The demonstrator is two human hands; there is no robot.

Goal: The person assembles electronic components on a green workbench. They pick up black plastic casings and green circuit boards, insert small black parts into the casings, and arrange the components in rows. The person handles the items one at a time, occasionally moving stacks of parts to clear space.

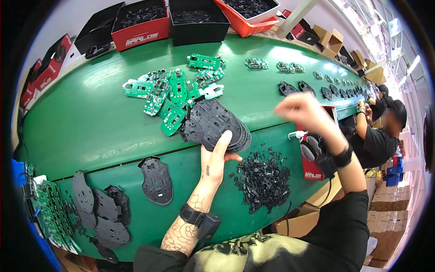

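Observation:
My left hand (216, 156) reaches onto a fanned stack of black moulded base plates (213, 122), its fingers spread and the fingertips resting on the stack's near edge. My right hand (301, 111) is raised above the green belt, blurred, with the fingers curled in; whether it holds anything I cannot tell. A pile of small black plastic pieces (263, 177) lies just right of my left wrist. One single black base plate (157, 179) lies flat to the left of my left forearm. Green circuit boards (174, 93) are scattered behind the stack.
Red and black bins (141, 22) of parts line the far edge of the green conveyor belt (90, 122). More black plates (102, 208) and a rack of green boards (52, 213) sit at the near left. Other seated workers (378, 131) work along the belt to the right.

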